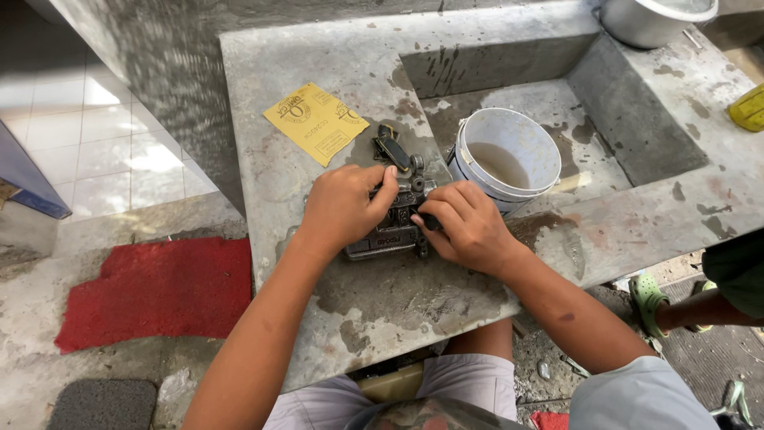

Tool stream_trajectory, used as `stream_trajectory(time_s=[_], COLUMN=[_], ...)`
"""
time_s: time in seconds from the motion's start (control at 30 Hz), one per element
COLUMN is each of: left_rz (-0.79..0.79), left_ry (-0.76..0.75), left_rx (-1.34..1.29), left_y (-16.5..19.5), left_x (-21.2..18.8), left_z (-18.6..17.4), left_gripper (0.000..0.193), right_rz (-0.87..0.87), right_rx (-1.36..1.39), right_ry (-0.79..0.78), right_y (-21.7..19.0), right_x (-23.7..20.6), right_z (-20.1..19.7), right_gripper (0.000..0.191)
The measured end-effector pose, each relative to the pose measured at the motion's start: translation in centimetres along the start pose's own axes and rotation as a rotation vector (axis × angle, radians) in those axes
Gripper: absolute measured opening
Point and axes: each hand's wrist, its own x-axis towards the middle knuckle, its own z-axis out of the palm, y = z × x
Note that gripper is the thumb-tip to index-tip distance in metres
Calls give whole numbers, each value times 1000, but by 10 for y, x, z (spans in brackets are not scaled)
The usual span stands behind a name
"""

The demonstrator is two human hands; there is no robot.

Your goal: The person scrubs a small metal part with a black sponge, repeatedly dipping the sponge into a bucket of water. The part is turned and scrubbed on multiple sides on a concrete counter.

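A red mat is lying at the far left, a yellow sandpaper sheet farther along on the concrete slab. The left hand and right hand are both gripping a grimy dark metal engine part mid-slab. Right of it, a white bucket is holding murky water; a metal pot is sitting far right.

Both forearms are stretched forward, converging. The left hand is laid palm down, fingers curled, thumb raised. The right hand is cupped, fingertips pinched inward
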Motion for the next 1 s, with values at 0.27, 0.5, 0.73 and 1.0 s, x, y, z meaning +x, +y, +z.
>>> stream_trajectory(time_s=[0.27,0.5,0.73,1.0], left_rz=[-10,6,-23,-24], left_ry=[0,21,-39,-37], left_rx=[-6,-28,-33,-36], left_y=[1,-1,1,0], left_x=[-1,-1,1,0], left_z=[-3,-4,-7,-7], left_gripper=[32,34,29,29], right_rz=[18,67,37,54], right_rx=[62,62,109,-107], right_ry=[-33,-85,-58,-159], right_y=[-3,1,1,-5], right_x=[8,15,18,19], right_z=[-11,-18,-15,-10], right_gripper=[26,21,21,31])
